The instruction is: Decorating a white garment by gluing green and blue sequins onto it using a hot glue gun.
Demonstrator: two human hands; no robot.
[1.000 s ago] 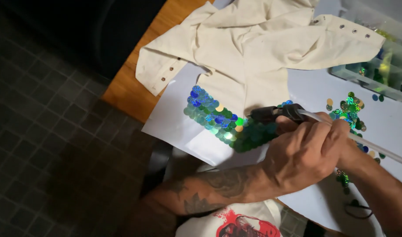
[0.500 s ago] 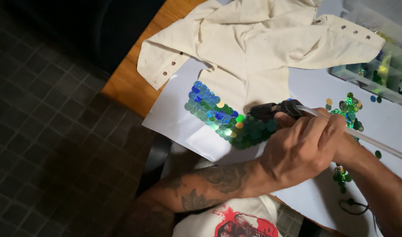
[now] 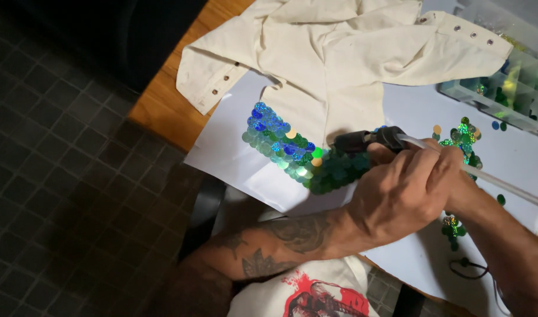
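A person's left hand (image 3: 407, 196) wraps its grip closed around a black glue gun (image 3: 369, 141), the nozzle end pointing left and resting at the right end of a band of green and blue sequins (image 3: 298, 154). A clear glue stick (image 3: 492, 179) runs out of the gun's back, past the knuckles toward the right. The right hand (image 3: 462, 191) sits just behind the left, mostly hidden by it, so whether its grip is closed or open cannot be told. The sequin band covers the hem of a cream fabric garment (image 3: 339, 53) with metal snaps, spread just above the gun. Garment and gun lie on white paper (image 3: 228, 152) over a wooden worktop (image 3: 163, 100). Right of the gun, loose sequins (image 3: 465, 138) are scattered on the paper, with a clear plastic organizer box (image 3: 509, 76) beyond them. Left of the worktop, a dark tiled floor (image 3: 58, 176) fills the room's visible part.
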